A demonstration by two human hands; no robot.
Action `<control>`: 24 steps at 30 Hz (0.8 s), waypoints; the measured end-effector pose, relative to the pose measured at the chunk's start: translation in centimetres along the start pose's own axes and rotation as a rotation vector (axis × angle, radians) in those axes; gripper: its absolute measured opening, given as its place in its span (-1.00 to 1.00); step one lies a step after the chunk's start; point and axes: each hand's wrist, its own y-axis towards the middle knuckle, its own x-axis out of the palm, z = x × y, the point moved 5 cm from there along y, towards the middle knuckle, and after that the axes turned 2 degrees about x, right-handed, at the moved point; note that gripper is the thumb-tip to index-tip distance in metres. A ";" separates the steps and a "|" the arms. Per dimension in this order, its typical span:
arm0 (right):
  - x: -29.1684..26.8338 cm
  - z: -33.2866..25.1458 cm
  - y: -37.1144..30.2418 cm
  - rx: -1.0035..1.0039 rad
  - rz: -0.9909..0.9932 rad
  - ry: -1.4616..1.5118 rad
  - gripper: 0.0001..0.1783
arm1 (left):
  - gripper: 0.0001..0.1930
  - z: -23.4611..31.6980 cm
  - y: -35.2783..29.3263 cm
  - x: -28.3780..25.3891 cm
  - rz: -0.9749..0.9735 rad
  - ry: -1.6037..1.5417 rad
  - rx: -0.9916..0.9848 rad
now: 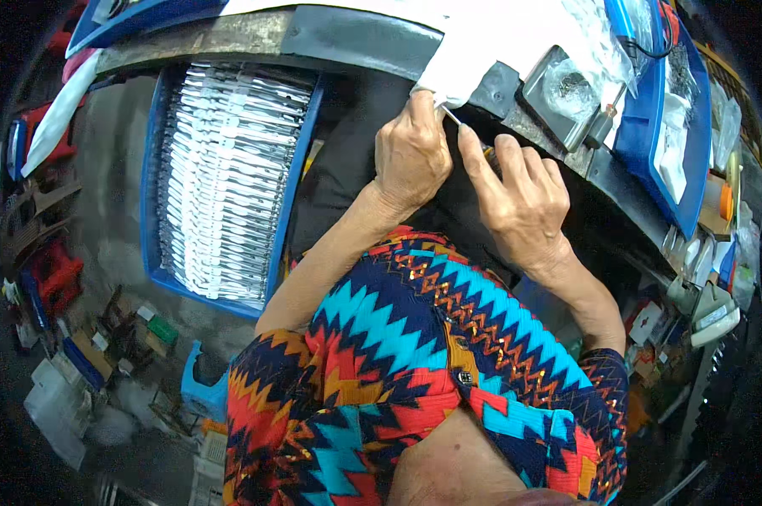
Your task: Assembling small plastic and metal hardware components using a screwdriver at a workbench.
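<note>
Near twelve o'clock, the left hand meets the white sheet, its grip too hidden to tell; the right hand clasps a slim rod between them, best steered steadily.

Left hand: is holding its knuckles bent. Right hand: is pointing its index finger forward-left (others lying loosely bent).

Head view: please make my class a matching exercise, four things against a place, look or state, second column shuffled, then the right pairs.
1. Left hand
2. Right hand
3. Bin of silvery parts
4. Shirt

A. Multicoloured zigzags
B. Touching the edge of the white sheet
C. Left of both hands
D. Index finger stretched toward the other hand

Right pairs: 1-B; 2-D; 3-C; 4-A
</note>
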 end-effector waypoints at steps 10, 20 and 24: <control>0.6 0.2 0.3 -0.039 -0.106 0.113 -0.60 | -0.89 -0.1 -0.2 0.3 0.029 0.119 0.007; 2.5 2.6 -0.3 1.012 -0.493 1.367 -0.69 | -0.87 0.2 -0.3 0.0 0.120 0.134 0.027; 5.4 2.2 -2.4 1.232 -0.304 2.199 -0.68 | -0.90 0.6 -0.3 0.4 0.143 0.219 0.072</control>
